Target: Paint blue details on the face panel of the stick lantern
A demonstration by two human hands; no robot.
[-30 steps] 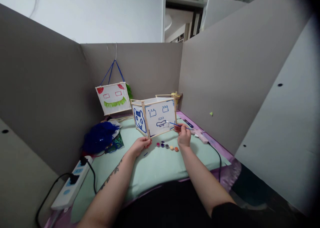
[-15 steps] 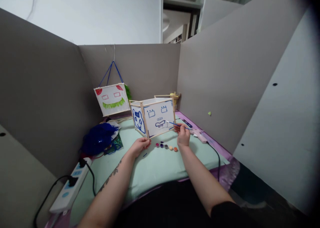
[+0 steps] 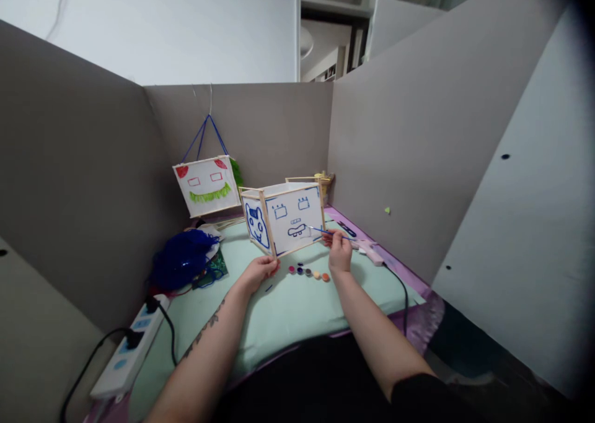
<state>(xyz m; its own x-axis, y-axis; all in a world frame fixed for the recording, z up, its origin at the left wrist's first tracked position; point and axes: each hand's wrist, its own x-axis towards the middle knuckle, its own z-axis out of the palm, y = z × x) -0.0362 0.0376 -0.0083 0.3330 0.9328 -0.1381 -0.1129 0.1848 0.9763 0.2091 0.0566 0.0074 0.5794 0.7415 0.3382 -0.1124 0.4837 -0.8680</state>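
Observation:
A white lantern (image 3: 283, 230) with a thin wooden frame is tilted above the green mat, blue faces drawn on two of its sides. My left hand (image 3: 261, 271) grips its lower front corner, fingers closed. In my right hand (image 3: 339, 249) is a thin blue paintbrush (image 3: 320, 230), pinched between the fingers. The brush tip is at the drawn mouth on the lantern's front side; whether it touches the surface cannot be told. Several small paint pots (image 3: 308, 272) in a row sit on the mat below the lantern.
Another lantern (image 3: 209, 187) hangs by blue cords at the back left. Blue yarn (image 3: 183, 259) lies at the left, with a white power strip (image 3: 130, 348) nearer. A pink glue gun (image 3: 372, 253) is at the right on the green mat (image 3: 288, 318). Grey partitions (image 3: 242, 126) stand around.
The whole view has shifted very slightly. Both hands, the lantern and the brush keep nearly the same positions.

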